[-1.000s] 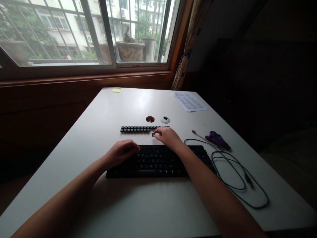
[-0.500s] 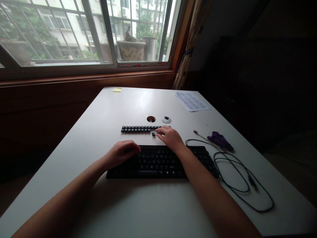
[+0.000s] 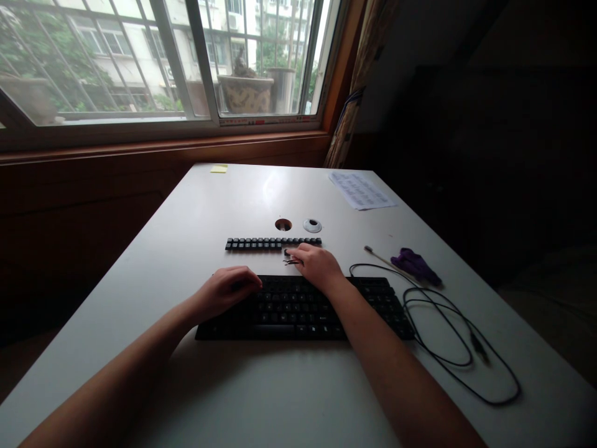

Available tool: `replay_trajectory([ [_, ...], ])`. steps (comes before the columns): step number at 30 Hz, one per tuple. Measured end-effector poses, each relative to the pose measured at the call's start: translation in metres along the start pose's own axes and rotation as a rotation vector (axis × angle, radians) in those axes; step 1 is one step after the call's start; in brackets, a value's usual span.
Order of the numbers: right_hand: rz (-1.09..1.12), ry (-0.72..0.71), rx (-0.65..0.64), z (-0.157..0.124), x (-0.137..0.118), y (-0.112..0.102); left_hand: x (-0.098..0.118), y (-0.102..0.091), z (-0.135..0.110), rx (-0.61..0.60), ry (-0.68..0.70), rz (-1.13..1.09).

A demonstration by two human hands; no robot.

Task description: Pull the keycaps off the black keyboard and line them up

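Observation:
A black keyboard (image 3: 298, 311) lies across the white table in front of me. My left hand (image 3: 230, 287) rests on its upper left part, fingers curled over the keys and back edge; the fingertips are partly hidden. Beyond the keyboard, my right hand (image 3: 314, 262) pinches a small tool with thin wire prongs (image 3: 290, 262), which looks like a keycap puller. A fingertip of that hand touches a loose black keycap (image 3: 286, 252). This keycap sits just in front of two rows of keycaps (image 3: 254, 244), whose front row is partly hidden by the hand on the right.
The keyboard's cable (image 3: 459, 361) lies coiled at the right. Near it are a purple cloth (image 3: 417, 266) and a thin stick with a dark tip (image 3: 382, 256). Farther back are a round table hole (image 3: 283, 225), its ring cover (image 3: 312, 226), printed sheets (image 3: 361, 191) and a yellow note (image 3: 219, 168).
My right hand has come slightly nearer and left, from the keycap rows to the loose keycap. The puller's prongs now point left, clear of the rows. My left hand stays on the keyboard.

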State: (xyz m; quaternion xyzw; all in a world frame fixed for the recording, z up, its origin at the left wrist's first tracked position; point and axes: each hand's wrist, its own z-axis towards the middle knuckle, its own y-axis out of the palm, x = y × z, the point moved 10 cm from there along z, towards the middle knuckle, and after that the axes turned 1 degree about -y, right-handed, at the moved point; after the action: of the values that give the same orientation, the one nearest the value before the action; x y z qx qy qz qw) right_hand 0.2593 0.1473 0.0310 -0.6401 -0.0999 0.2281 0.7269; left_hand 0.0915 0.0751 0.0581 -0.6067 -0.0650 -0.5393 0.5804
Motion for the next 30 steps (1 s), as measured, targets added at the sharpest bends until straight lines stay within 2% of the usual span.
replay_trajectory([
  [8, -0.032, 0.063, -0.038, 0.0016, 0.0018, 0.0023, -0.0024, 0.0008, -0.0006, -0.006, -0.016, 0.01],
  [30, -0.045, 0.046, -0.024, 0.0049, 0.0045, 0.008, 0.0003, 0.0014, -0.0004, -0.012, -0.016, 0.017],
])
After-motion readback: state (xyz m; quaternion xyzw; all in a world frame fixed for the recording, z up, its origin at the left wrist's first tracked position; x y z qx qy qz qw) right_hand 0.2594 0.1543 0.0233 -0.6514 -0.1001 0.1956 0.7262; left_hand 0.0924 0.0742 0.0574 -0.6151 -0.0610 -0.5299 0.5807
